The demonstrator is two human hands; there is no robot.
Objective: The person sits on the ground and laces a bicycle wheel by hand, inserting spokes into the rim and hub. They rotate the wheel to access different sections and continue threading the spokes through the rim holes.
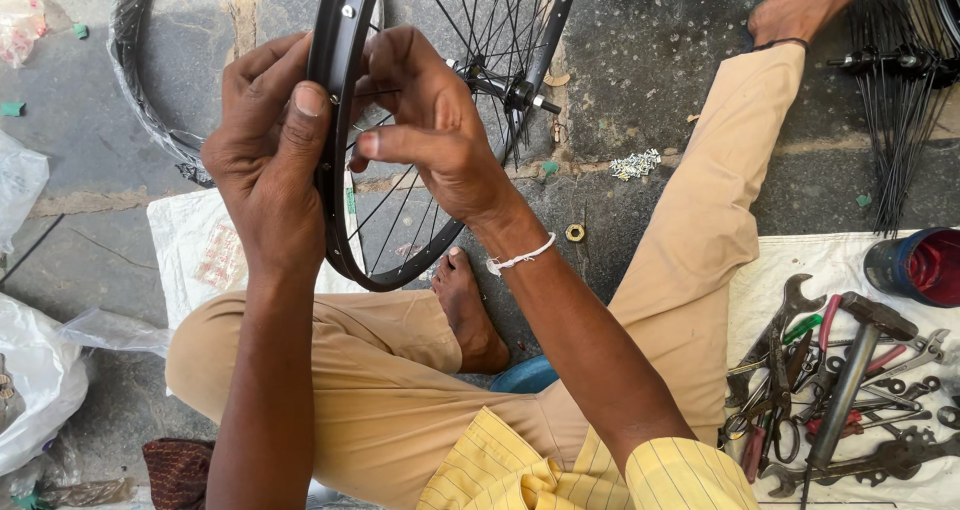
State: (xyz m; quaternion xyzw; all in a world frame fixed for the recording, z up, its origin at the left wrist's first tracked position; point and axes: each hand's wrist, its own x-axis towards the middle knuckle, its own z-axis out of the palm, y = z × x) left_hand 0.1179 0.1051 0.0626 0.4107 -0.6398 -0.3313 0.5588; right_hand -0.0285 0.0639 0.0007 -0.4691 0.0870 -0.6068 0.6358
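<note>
Bright, even daylight; soft shadows under the hands, sharp focus throughout, perhaps slight wide-angle bending at edges.

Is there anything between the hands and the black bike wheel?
Nothing visible. The left hand grips the outside of the black wheel rim, thumb pressed on it. The right hand reaches in from the other side, fingers among the spokes, touching the rim directly.

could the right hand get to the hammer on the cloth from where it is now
Probably yes, once it lets go. The right hand is busy at the wheel rim, but the hammer lies uncovered atop the tools on that side, nothing between.
</note>
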